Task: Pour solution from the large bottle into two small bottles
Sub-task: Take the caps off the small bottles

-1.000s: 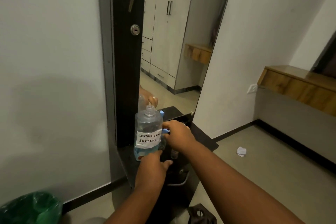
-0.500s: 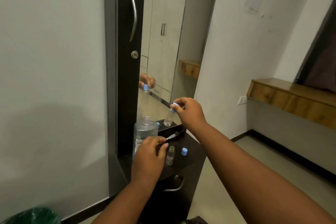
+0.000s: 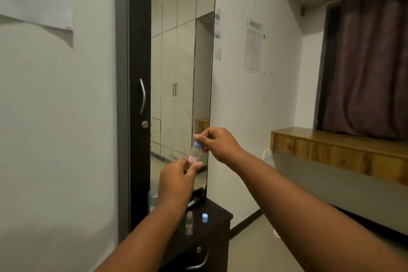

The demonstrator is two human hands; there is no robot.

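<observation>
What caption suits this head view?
Both hands hold a small bottle aloft, right hand on its blue cap.

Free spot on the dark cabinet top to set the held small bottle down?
Bare patch: the right front corner of the cabinet top, right of the loose blue cap. It is crowded to the left: the open small bottle stands beside the cap, and the left forearm hides the rest. Both hands hold the capped small bottle above.
</observation>
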